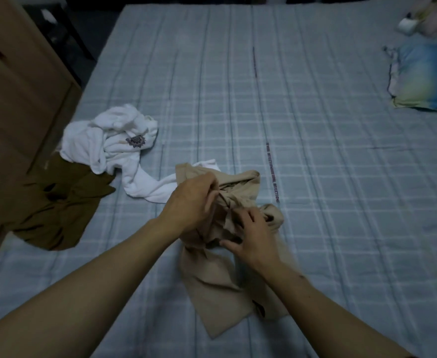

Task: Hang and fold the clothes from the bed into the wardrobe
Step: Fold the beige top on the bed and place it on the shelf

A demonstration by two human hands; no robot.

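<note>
Centrally, both hands point(222, 215) grip the beige garment point(212, 275); bare bedspread point(341, 202) stretches rightward.

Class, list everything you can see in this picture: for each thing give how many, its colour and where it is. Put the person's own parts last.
Bed: one, pale blue checked cover, fills the view.
Beige garment: one, crumpled, near middle of bed, in both hands.
White garment: one, bunched, left side of bed.
Olive garment: one, spread at bed's left edge.
Pillow: one, blue and yellow, far right.
Wooden furniture: brown, left of bed.
Left hand: grips beige garment.
Right hand: pinches beige garment.
</note>
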